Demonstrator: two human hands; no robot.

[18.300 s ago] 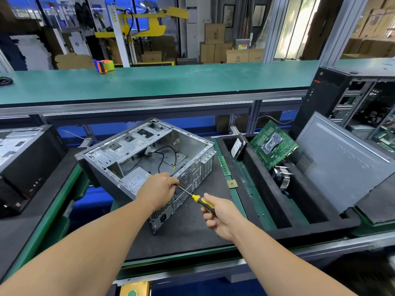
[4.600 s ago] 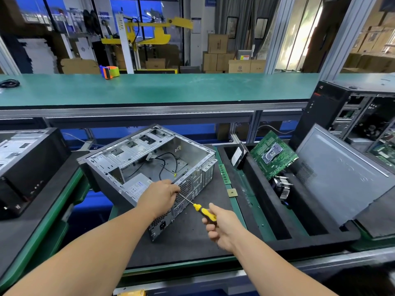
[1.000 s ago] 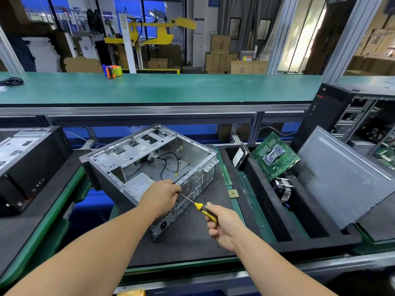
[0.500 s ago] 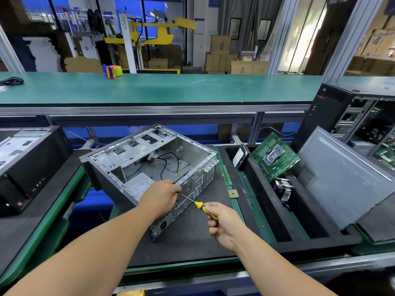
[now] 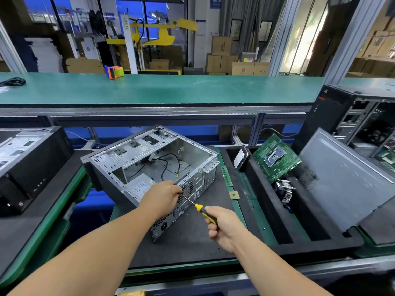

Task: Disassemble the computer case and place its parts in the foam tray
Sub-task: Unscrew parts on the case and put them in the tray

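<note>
An open grey computer case [image 5: 149, 163] lies on its side on a black mat, with loose black cables and a power supply [image 5: 140, 185] inside. My left hand [image 5: 163, 196] rests curled on the case's rear upper edge, over the power supply corner. My right hand [image 5: 222, 226] grips the yellow-and-black handle of a screwdriver [image 5: 197, 207]. Its shaft points up-left at the rear panel, just beside my left fingers. To the right, the black foam tray [image 5: 263, 210] holds a green motherboard [image 5: 275, 158], a heatsink [image 5: 285, 189], a hard drive [image 5: 241, 160] and the grey side panel [image 5: 346, 180].
A green RAM stick [image 5: 226, 176] and a small CPU chip [image 5: 234, 195] lie on the mat between case and tray. Another black computer [image 5: 27, 165] sits at left, and an open tower [image 5: 359, 118] at right. A raised green shelf [image 5: 171, 88] runs across behind.
My right hand has shifted slightly on the screwdriver handle while the tip stays at the rear panel. My left hand and the case have not moved.
</note>
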